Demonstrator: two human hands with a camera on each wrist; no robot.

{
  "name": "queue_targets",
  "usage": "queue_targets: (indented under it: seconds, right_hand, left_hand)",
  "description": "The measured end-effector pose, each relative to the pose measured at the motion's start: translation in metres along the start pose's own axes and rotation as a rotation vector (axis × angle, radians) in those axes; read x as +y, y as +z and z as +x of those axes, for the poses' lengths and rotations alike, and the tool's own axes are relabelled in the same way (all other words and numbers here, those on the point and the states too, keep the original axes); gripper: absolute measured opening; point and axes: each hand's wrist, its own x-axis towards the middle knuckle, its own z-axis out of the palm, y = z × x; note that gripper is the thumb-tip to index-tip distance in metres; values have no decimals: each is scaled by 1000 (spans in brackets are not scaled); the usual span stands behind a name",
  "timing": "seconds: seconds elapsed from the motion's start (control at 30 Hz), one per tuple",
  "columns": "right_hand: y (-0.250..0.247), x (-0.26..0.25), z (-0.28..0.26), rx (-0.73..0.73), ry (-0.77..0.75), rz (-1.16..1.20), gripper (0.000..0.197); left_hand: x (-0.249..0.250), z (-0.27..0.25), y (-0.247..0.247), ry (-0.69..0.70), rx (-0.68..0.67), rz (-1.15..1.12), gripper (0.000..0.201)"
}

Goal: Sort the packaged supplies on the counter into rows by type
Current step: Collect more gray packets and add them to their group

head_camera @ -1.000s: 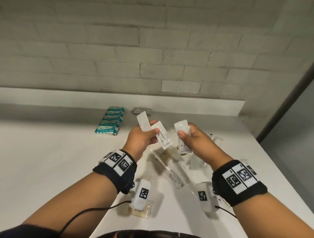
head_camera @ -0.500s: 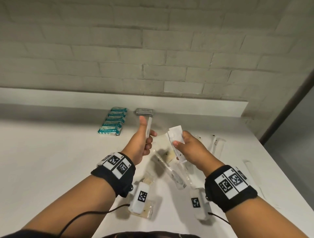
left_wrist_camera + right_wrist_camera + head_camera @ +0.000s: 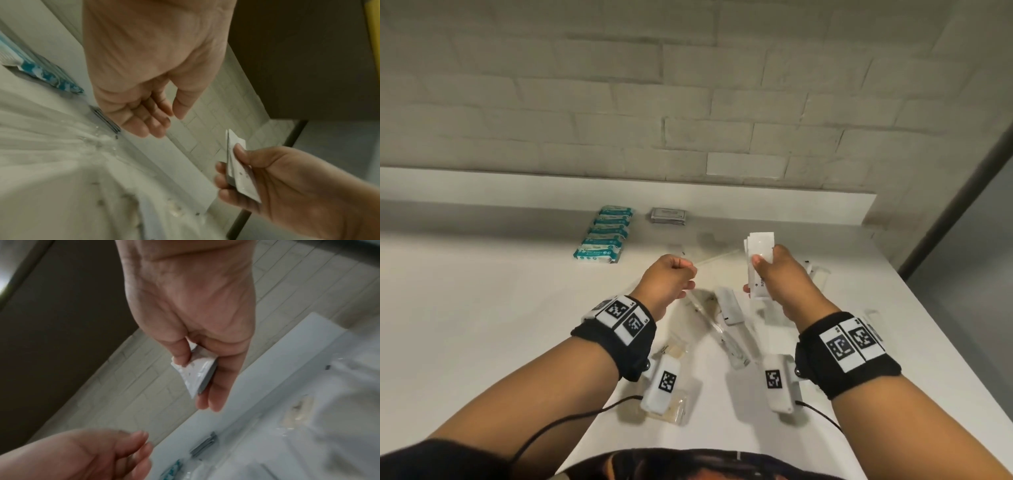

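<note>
Head view: right hand (image 3: 779, 274) pinches stacked white sachets (image 3: 758, 255) above bench (image 3: 482, 308), prob. gathering like w/ like, left hand (image 3: 671, 279) empty, fingers loosely curled, free for loose packets (image 3: 729, 305) below.

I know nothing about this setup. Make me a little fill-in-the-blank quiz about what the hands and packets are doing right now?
1. The white sachets are pinched in the person's ____ hand.
2. The left hand holds ____.
3. The row of packs near the wall is white and ____.
4. The grey packets lie to the ____ of that row.

Missing words: right; nothing; teal; right
</note>
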Motion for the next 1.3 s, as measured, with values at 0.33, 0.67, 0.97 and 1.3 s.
queue_targets:
  seconds: [0.33, 0.67, 0.97, 1.3]
  right_hand:
    - [-18, 32, -13, 8, 58, -42, 25]
    - [-35, 45, -17, 71, 138, -105, 26]
    - [-16, 2, -10, -3, 88, 501, 27]
    - [8, -9, -15, 7, -41, 417, 37]
  left_hand:
    - [-3, 26, 72, -20, -240, 1049, 42]
    - [-17, 47, 87, -58, -221, 1043, 44]
    - [28, 26, 79, 104, -231, -44, 16]
    - [33, 10, 59, 206, -171, -169, 20]
